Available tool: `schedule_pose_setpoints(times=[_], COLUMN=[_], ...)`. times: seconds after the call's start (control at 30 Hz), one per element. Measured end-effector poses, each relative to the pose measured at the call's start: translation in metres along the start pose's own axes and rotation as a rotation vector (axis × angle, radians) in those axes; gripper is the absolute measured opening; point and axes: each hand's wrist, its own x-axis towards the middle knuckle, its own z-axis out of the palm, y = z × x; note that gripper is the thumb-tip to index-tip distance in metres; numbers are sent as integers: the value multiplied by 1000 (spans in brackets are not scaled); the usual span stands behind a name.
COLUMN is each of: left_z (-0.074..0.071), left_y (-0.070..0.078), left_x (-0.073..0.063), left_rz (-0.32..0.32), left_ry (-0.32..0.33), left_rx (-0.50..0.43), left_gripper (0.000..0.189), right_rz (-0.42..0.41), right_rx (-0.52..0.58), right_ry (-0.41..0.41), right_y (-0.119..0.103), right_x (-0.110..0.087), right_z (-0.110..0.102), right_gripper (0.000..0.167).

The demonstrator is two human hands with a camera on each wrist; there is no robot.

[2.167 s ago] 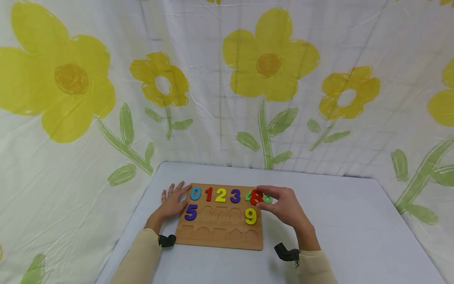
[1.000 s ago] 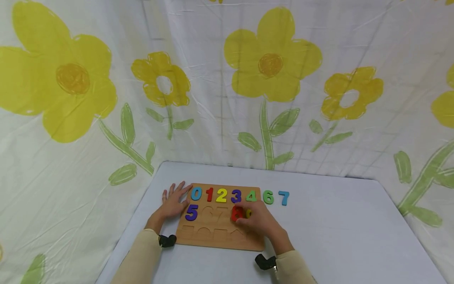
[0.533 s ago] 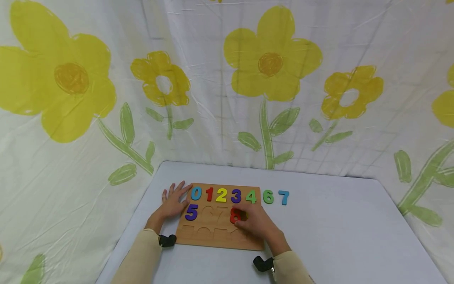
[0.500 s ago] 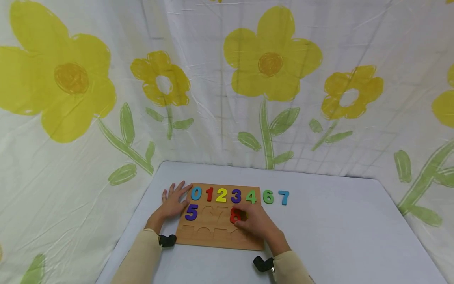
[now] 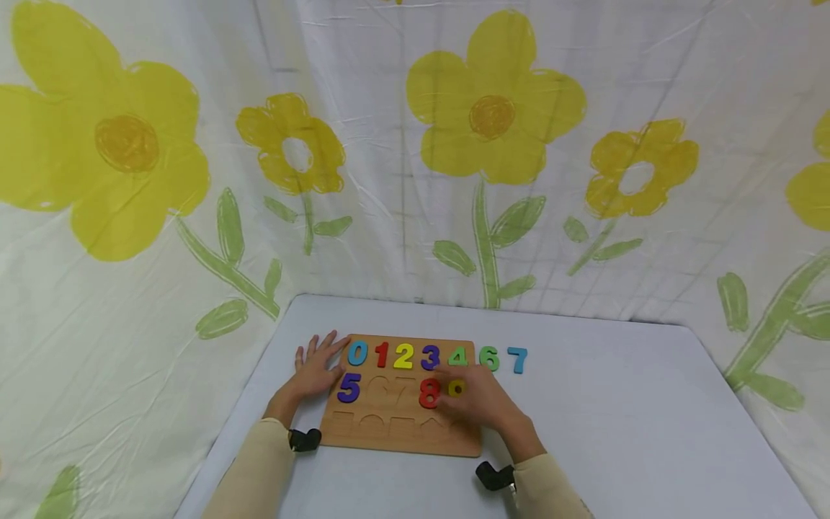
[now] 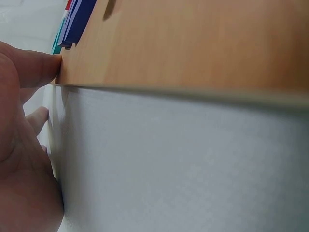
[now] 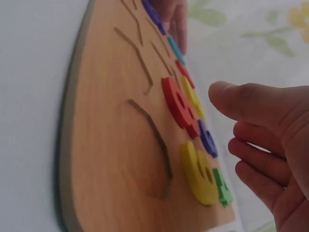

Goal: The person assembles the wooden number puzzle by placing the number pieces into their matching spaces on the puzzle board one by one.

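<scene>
My left hand lies spread at the left edge of a wooden number puzzle board, its thumb and index finger touching the edge. My right hand hovers over the board's right side, thumb and fingers apart, holding nothing. Just left of its fingertips, the red number 8 sits in the second row. Beneath that hand is the yellow number 9, partly covered in the head view. The purple number 5 stands at the left end of the same row, with bare outlines between it and the 8.
Numbers 0 to 4 fill the board's top row, from the blue 0 rightward. Off the board's right edge, a green 6 and a blue 7 lie on the white table. A flowered curtain hangs behind.
My right hand carried the red 8 from beside the top right of the board into the second row, then let it go and drew slightly right. My left hand stayed put.
</scene>
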Motion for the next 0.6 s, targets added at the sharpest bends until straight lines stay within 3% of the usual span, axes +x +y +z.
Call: schedule_pose_setpoints(times=[0.23,0.6], left_z=[-1,-2], left_y=[2,2], left_x=[-2,-2], left_rz=[-1,4], left_ry=[2,5], left_rx=[-13,-18], left_gripper=[66,66], right_rz=[41,-9], right_rx=[74,141], right_ry=[26,63], right_y=[11,42], right_x=[-5,-19], right_z=[-20,-58], right_gripper=[58,57])
